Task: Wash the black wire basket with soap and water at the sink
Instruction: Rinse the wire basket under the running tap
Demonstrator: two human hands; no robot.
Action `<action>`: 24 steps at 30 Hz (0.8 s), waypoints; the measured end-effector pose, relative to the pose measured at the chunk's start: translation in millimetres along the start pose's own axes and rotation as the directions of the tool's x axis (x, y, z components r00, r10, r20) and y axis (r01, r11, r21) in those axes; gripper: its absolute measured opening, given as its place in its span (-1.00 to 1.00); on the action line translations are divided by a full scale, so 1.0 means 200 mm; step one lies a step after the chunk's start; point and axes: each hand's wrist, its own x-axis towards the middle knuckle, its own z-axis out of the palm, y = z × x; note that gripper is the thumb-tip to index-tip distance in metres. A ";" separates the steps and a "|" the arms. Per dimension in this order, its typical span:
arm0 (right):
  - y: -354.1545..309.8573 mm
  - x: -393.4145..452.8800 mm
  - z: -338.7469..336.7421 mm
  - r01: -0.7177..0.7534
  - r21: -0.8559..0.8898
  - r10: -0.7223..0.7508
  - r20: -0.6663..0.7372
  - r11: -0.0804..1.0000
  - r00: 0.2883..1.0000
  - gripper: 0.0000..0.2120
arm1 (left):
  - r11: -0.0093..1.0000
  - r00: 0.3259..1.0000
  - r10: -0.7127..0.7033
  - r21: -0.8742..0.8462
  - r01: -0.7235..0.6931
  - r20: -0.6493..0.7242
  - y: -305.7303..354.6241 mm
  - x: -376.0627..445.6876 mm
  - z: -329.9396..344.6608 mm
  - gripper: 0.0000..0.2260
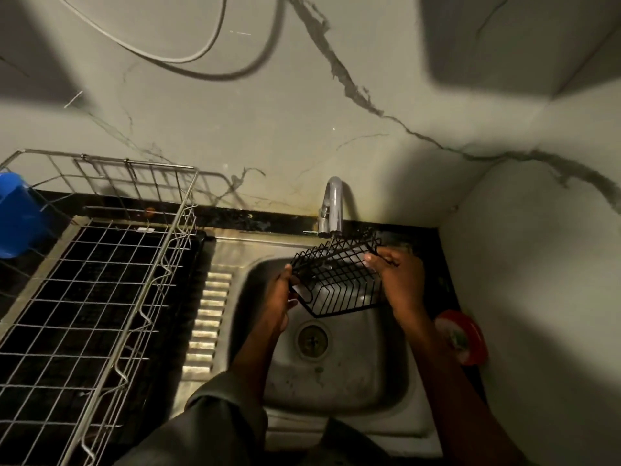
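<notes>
The black wire basket [339, 280] hangs tilted over the steel sink [336, 391], right under the spout of the grey tap [332, 210]. My left hand [280, 301] grips its left end, fingers curled round the wires. My right hand [398, 277] holds the right end, thumb over the rim. A thin stream of water seems to fall from the spout onto the basket's upper edge. The drain [312, 339] lies below the basket.
A large steel wire dish rack [100, 270] stands on the counter to the left, with a blue container [18, 213] beside it. A red round tub [462, 336] sits right of the sink against the wall. The ribbed drainboard [208, 317] borders the basin.
</notes>
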 end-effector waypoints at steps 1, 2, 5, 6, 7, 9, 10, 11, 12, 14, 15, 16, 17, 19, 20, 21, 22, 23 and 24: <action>0.01 0.00 -0.02 -0.026 0.034 0.027 -0.024 0.999 0.999 -0.66 | 1.000 1.000 0.021 0.020 -0.021 0.004 0.01 0.00 0.01 -0.72; 0.02 0.01 -0.04 -0.047 0.080 0.051 -0.042 0.996 0.998 -0.68 | 0.999 0.999 0.038 0.029 -0.039 0.011 0.03 0.00 0.02 -0.71; 0.03 0.01 -0.08 -0.063 0.170 0.075 -0.067 0.983 0.995 -0.78 | 0.996 0.996 0.081 0.043 -0.082 0.035 0.07 0.00 0.06 -0.68; 0.03 0.00 -0.10 -0.069 0.192 0.086 -0.080 0.979 0.993 -0.82 | 0.994 0.995 0.094 0.044 -0.096 0.042 0.08 -0.01 0.08 -0.68; 0.03 0.00 -0.12 -0.065 0.201 0.086 -0.096 0.978 0.992 -0.86 | 0.992 0.993 0.109 0.051 -0.111 0.046 0.08 -0.02 0.09 -0.68; 0.03 0.00 -0.15 -0.036 0.186 0.060 -0.126 0.982 0.990 -0.80 | 0.987 0.988 0.147 0.064 -0.150 0.048 0.09 -0.04 0.12 -0.70; 0.03 0.00 -0.17 -0.026 0.192 0.055 -0.145 0.981 0.988 -0.81 | 0.983 0.985 0.168 0.070 -0.171 0.049 0.09 -0.05 0.13 -0.70; 0.04 0.00 -0.20 -0.020 0.193 0.051 -0.160 0.981 0.986 -0.87 | 0.978 0.980 0.191 0.081 -0.195 0.055 0.09 -0.07 0.15 -0.70; 0.04 -0.01 -0.22 -0.017 0.188 0.051 -0.179 0.982 0.982 -0.93 | 0.971 0.974 0.218 0.091 -0.223 0.062 0.09 -0.09 0.16 -0.70; 0.06 0.00 -0.27 -0.031 0.160 0.066 -0.213 0.987 0.975 -0.85 | 0.956 0.960 0.270 0.101 -0.276 0.070 0.08 -0.14 0.19 -0.70; 0.07 0.00 -0.29 -0.049 0.155 0.084 -0.224 0.987 0.971 -0.82 | 0.950 0.955 0.288 0.098 -0.295 0.076 0.08 -0.16 0.20 -0.71; 0.08 0.00 -0.31 -0.059 0.159 0.096 -0.235 0.986 0.967 -0.79 | 0.945 0.947 0.309 0.086 -0.316 0.089 0.07 -0.18 0.20 -0.71; 0.09 -0.01 -0.33 -0.068 0.150 0.105 -0.250 0.986 0.963 -0.75 | 0.939 0.937 0.329 0.070 -0.338 0.115 0.07 -0.20 0.20 -0.71; 0.11 -0.03 -0.36 -0.080 0.088 0.103 -0.286 0.993 0.953 -0.64 | 0.931 0.921 0.348 0.051 -0.361 0.177 0.06 -0.22 0.21 -0.73; 0.12 -0.03 -0.38 -0.092 0.052 0.103 -0.307 0.994 0.946 -0.60 | 0.933 0.918 0.342 0.045 -0.358 0.202 0.06 -0.23 0.21 -0.75; 0.12 -0.04 -0.40 -0.101 0.027 0.104 -0.325 0.995 0.940 -0.59 | 0.939 0.918 0.326 0.032 -0.341 0.224 0.06 -0.25 0.21 -0.77; 0.13 -0.05 -0.41 -0.116 0.002 0.109 -0.335 0.993 0.936 -0.60 | 0.950 0.923 0.297 0.018 -0.310 0.244 0.07 -0.26 0.22 -0.79; 0.12 -0.05 -0.42 -0.130 -0.028 0.112 -0.344 0.991 0.932 -0.60 | 0.963 0.928 0.259 0.000 -0.269 0.268 0.08 -0.27 0.23 -0.78; 0.12 -0.06 -0.43 -0.141 -0.061 0.112 -0.347 0.988 0.931 -0.59 | 0.974 0.929 0.221 -0.015 -0.227 0.298 0.08 -0.28 0.23 -0.76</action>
